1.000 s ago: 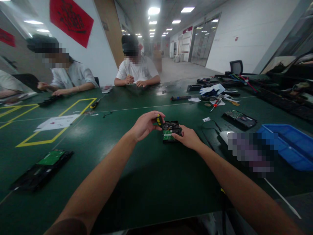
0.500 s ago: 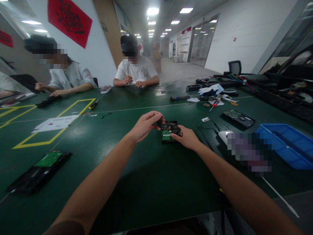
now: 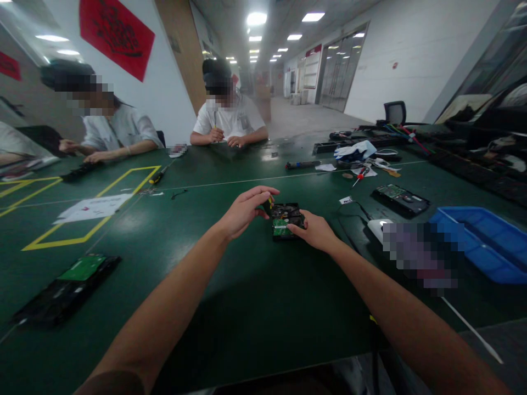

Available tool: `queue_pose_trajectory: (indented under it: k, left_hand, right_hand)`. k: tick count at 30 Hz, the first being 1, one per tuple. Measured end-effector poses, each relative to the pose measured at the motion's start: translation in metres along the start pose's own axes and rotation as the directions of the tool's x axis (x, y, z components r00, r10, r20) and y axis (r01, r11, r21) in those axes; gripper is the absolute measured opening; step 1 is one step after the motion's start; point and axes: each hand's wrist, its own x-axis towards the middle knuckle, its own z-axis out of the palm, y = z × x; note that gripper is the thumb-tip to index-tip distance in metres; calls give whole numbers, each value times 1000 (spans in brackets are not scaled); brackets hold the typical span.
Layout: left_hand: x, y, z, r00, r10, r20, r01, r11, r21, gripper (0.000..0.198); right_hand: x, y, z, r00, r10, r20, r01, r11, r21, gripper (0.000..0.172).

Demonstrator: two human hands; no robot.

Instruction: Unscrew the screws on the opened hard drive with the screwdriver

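Observation:
A black hard drive (image 3: 280, 230) with a green circuit board rests on the table in front of me. My right hand (image 3: 313, 229) grips its right side, the thumb lying over the top face. At the drive's upper left corner, my left hand (image 3: 249, 209) is closed around the black and yellow handle of a small screwdriver (image 3: 269, 205). The fingers hide part of that handle, and I cannot make out where its tip touches the drive.
Another hard drive (image 3: 401, 199) lies to the right, near a blue tray (image 3: 486, 247) and a blurred-out white object. A larger black unit with a green board (image 3: 68, 288) is at the left. Two people sit across the green table (image 3: 230, 329). A red screwdriver (image 3: 361, 174) lies beyond.
The fingers of my left hand have loosened and straightened somewhat around the screwdriver handle, showing more of it. My right hand and the hard drive stay put.

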Motion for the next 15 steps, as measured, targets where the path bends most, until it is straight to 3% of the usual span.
queue_pose_trajectory:
  k: [7,15]
  left_hand:
    - [1,-2,0,999,-42,9,43,987,-153,23]
    - [2,-3,-2,999,-43,25,46,990,-137,19]
  right_hand:
    - [0,0,-1,1000,5,10,-5,1000,6,56]
    - [0,1,0,1000,7,12,-8,1000,15,58]
